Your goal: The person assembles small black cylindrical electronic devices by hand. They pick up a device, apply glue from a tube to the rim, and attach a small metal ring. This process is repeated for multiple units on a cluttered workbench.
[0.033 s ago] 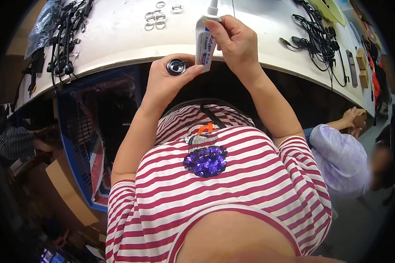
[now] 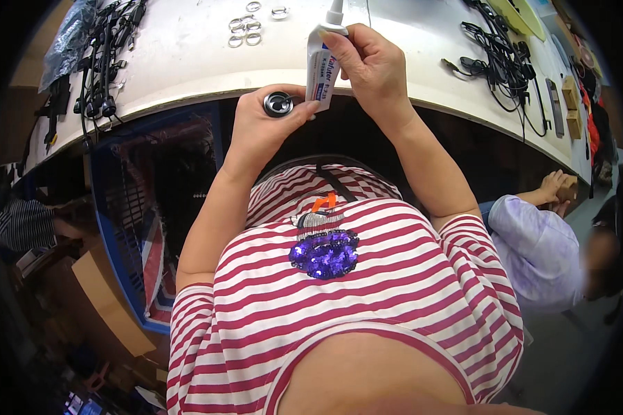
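Observation:
In my right hand (image 2: 375, 69) is a white squeeze tube (image 2: 321, 72) with blue and red print, its nozzle pointing up and away from me. The thumb and fingers close round its upper part. My left hand (image 2: 259, 128) is wrapped round a small black cylindrical part (image 2: 278, 104) with a silver ring-shaped end that faces up. The left thumb reaches across to the tube's lower end and seems to touch it. Both hands are at the near edge of the pale worktable (image 2: 180, 62). Beyond them on the table lie several silver rings (image 2: 246, 28).
Black cables with small cylindrical ends (image 2: 104, 69) lie at the table's left, beside clear plastic wrap (image 2: 69, 41). Coiled black cables (image 2: 495, 66) and wooden blocks (image 2: 572, 107) are on the right. A blue crate (image 2: 111, 235) stands below left. Another person (image 2: 536, 242) sits at right.
The tube's lower end has shifted very slightly left. Both hands keep their holds.

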{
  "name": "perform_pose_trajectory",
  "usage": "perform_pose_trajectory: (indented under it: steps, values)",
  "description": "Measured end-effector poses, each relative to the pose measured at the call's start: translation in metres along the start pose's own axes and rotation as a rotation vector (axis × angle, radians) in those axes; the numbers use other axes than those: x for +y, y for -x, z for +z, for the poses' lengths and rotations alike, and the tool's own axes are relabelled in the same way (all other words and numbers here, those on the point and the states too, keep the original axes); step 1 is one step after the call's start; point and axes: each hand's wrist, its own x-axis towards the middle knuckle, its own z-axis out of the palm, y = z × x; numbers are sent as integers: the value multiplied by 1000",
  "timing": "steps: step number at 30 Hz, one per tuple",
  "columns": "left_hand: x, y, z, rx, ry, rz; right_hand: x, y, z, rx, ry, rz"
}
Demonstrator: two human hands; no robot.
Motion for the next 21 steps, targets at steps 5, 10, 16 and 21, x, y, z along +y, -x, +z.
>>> perform_pose_trajectory:
  steps: [5, 10, 16, 21]
  values:
    - [-1, 1, -5, 30, 162, 48, 1, 12, -6, -309, -345, 113]
    - [5, 1, -4, 8, 218, 1, 0, 30, 0, -371, -570, 302]
    - [-4, 3, -3, -5, 167, -15, 1, 42, 2, -323, -461, 266]
    - [-2, 7, 1, -71, 88, -26, -3, 48, -2, -296, -560, 282]
